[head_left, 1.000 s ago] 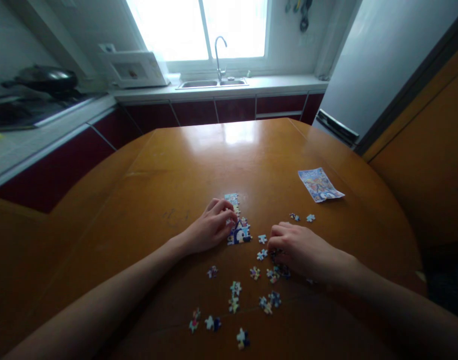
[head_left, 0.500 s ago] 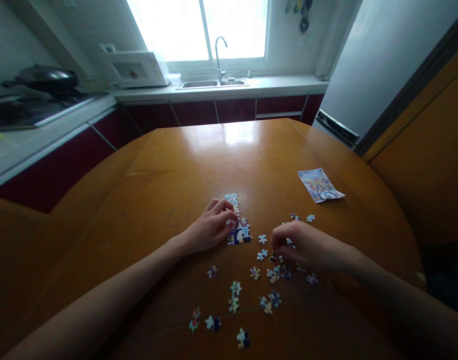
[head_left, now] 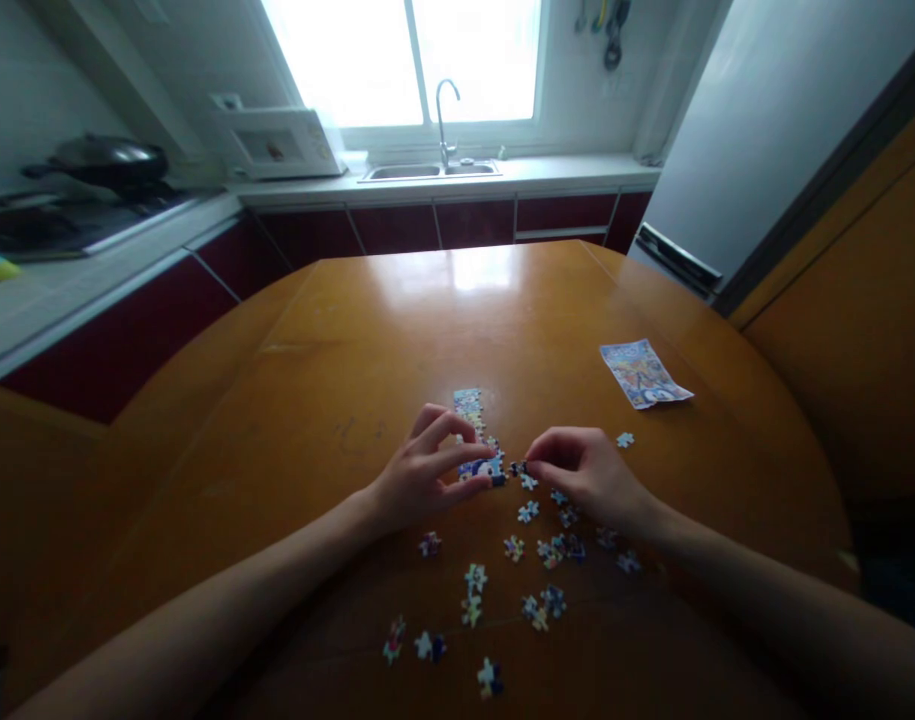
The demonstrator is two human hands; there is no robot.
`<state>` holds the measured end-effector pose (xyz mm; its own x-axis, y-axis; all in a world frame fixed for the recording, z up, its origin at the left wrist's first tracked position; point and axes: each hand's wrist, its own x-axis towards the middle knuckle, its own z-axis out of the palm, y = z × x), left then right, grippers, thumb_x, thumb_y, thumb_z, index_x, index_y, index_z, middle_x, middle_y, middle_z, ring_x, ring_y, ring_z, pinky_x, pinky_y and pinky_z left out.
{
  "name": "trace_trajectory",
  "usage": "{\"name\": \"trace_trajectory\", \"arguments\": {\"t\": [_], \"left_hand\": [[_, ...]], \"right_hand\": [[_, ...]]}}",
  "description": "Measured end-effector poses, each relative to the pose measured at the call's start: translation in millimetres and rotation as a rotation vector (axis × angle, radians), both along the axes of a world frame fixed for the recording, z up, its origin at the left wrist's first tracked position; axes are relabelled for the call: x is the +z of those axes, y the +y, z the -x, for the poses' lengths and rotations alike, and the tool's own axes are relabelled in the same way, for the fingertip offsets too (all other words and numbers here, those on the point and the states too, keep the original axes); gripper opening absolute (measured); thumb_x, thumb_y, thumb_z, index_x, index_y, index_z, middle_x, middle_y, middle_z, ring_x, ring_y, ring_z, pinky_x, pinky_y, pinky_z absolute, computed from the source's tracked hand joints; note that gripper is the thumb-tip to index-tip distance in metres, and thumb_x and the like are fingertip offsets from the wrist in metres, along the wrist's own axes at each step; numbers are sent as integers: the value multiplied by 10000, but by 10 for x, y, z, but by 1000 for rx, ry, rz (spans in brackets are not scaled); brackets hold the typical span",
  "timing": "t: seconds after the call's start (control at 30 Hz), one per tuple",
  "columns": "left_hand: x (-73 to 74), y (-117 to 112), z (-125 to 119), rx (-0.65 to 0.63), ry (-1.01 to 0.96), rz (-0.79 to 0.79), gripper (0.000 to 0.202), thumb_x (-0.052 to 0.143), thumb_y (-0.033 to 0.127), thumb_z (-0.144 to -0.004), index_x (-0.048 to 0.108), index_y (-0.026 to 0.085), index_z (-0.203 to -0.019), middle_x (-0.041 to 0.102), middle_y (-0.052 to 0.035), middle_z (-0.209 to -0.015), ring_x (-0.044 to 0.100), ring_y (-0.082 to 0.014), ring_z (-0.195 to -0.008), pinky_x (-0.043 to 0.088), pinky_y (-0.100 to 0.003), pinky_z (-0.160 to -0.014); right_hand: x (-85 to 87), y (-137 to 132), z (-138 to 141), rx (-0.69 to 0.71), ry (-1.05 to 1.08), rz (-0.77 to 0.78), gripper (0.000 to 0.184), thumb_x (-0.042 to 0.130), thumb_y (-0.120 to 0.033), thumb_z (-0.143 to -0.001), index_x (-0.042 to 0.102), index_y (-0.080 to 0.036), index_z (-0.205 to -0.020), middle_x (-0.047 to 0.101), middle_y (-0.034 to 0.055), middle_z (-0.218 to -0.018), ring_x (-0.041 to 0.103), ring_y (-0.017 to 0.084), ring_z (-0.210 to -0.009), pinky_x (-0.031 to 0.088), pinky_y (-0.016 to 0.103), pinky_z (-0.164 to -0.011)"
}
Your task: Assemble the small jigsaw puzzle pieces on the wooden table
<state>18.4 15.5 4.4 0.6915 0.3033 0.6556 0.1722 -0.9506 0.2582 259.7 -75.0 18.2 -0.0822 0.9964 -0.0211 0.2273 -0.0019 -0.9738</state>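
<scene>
A partly joined jigsaw puzzle point(head_left: 469, 404) lies on the wooden table, a strip of light and blue pieces running away from me. Over its near end rests my left hand point(head_left: 436, 462), fingers spread, thumb and fingertips at the joined pieces and covering some of them. My right hand point(head_left: 581, 468) pinches a small dark puzzle piece point(head_left: 518, 468) between thumb and forefinger, just right of the joined part. A pale blue loose piece point(head_left: 528, 511) lies below it. Several more loose pieces point(head_left: 551, 551) are scattered nearer to me.
A creased picture sheet point(head_left: 644, 375) lies at the right on the wooden table point(head_left: 397, 340). One loose piece point(head_left: 625, 439) sits beyond my right hand. Past the table stand a counter with a sink point(head_left: 404, 172), a stove with a pan point(head_left: 112, 160), and a fridge point(head_left: 719, 140).
My right hand has moved left from the loose pieces to the joined puzzle, now with a dark piece at its fingertips. My left hand's fingers have stretched out to the right.
</scene>
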Motion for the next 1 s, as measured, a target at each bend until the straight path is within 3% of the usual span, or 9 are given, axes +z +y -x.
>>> {"name": "trace_trajectory", "arguments": {"t": [0.23,0.43,0.63,0.77,1.0], "left_hand": [[3,-42,-20,-71,30,6,272,782,380,-847,706,277,-1087,616,-28,-964,503,-196,-941,492,-345,-861],[38,-60,-30,-66,8,-2,138,762,303,-864,721,276,-993,623,-14,-903,517,-181,-893,482,-334,-839],[6,-29,-10,-61,-21,0,171,784,283,-839,724,264,-997,627,-18,-906,511,-178,-887,480,-323,-821],[-5,-24,-10,-63,-25,-3,178,794,273,-827,727,263,-991,629,-20,-912,513,-180,-890,480,-326,-823],[5,-32,-14,-69,-29,-13,164,787,281,-831,718,269,-979,626,-17,-916,518,-181,-883,482,-330,-823]], "right_hand": [[-74,-56,172,20,18,-42,40,714,-200,-812,729,-166,-798,721,22,-739,624,134,-676,487,258,-619],[-68,-68,209,23,-14,-107,26,704,-185,-827,722,-171,-815,725,21,-755,637,139,-696,497,266,-635],[-83,-48,163,41,-145,-330,84,718,-148,-829,703,-187,-903,707,33,-858,621,146,-750,497,271,-631],[-97,-43,164,108,-162,-457,123,713,-113,-836,688,-195,-924,703,53,-946,645,169,-869,536,309,-740],[-93,-57,194,140,-197,-559,116,662,-85,-865,685,-186,-917,700,55,-888,650,171,-839,544,321,-733]]}}
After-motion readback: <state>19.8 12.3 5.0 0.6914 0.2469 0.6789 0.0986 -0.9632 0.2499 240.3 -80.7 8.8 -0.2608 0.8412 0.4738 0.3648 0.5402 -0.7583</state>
